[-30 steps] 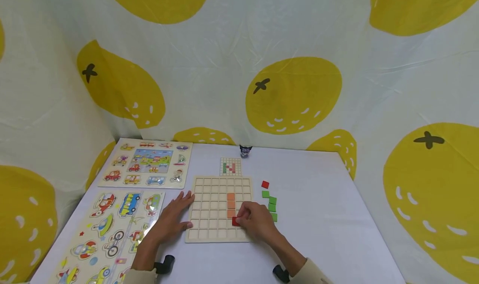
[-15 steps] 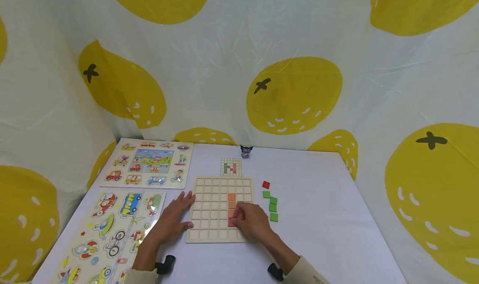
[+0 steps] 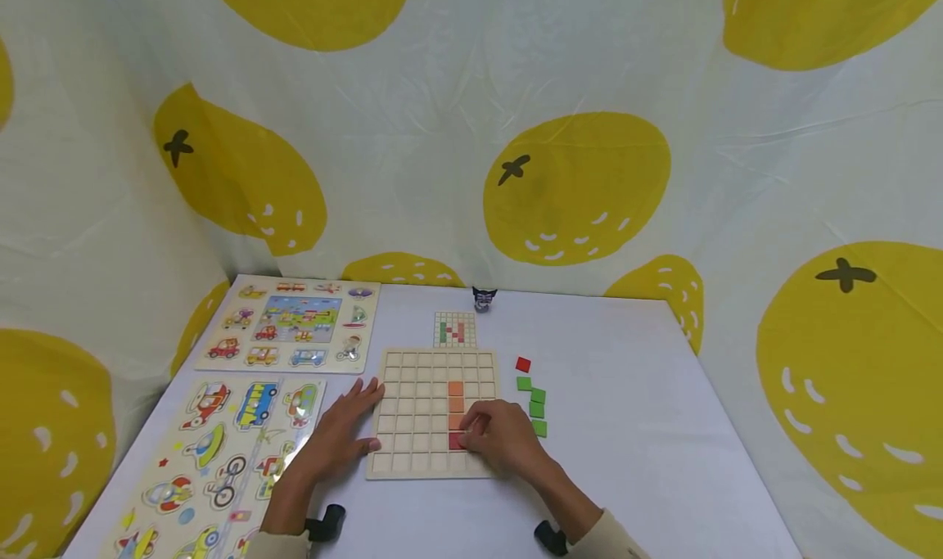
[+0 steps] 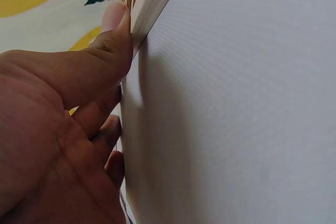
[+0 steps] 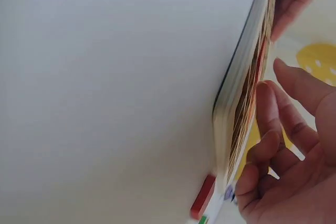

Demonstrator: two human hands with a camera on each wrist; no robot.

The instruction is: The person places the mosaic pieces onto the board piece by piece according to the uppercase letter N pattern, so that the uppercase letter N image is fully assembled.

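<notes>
A wooden grid board (image 3: 412,440) lies on the white table. My left hand (image 3: 340,428) rests along its left edge, fingers extended; in the left wrist view the thumb (image 4: 113,35) touches the rim. Several orange tiles (image 3: 456,404) fill one column of cells, and a red tile (image 3: 455,441) lies in the cell below them. My right hand (image 3: 501,436) is over the board's right side, fingertips at that red tile. In the right wrist view its thumb and index finger stand apart, with a fingertip touching the board's surface.
Right of the board are a loose red tile (image 3: 523,364) and several green tiles (image 3: 537,410). A pattern card (image 3: 454,330) and a small figurine (image 3: 483,299) are behind it. Two picture puzzle boards (image 3: 354,277) (image 3: 165,440) lie at left.
The red tile, pinched at the column's lower end a second ago, now sits in its cell. My right thumb and fingertips have eased slightly off it to the right. The left hand stays still.
</notes>
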